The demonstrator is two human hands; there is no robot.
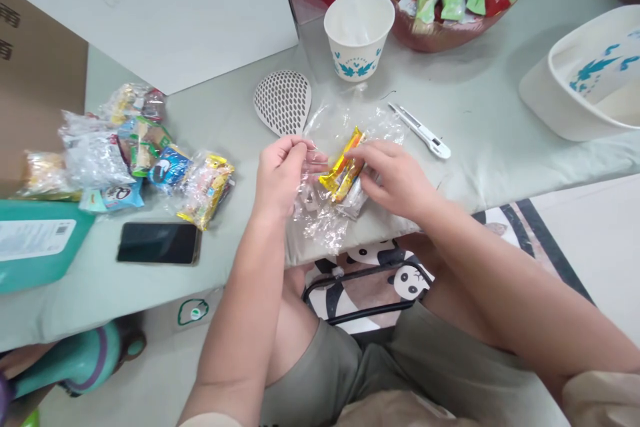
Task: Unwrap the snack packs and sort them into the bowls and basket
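Observation:
Near the table's front edge, a clear plastic bag [325, 230] lies spread out with yellow snack packets [343, 167] on it. My left hand [281, 173] pinches the left side of the clear plastic between thumb and fingers. My right hand [393, 177] is at the right end of the packets, its fingers bent over them; whether it grips one is hard to make out. Beyond the bag are a grey perforated scoop [283, 101] and a white paper cup [359, 37]. A white utility knife [420, 131] rests to the right.
Wrapped snacks [170, 167] are piled at the left, behind a black phone [159, 243] and beside a teal container [40, 240]. A red bowl [425, 43] holds green snack bars at the back. At the right stands a white bin [555, 97]; white and brown boxes line the back left.

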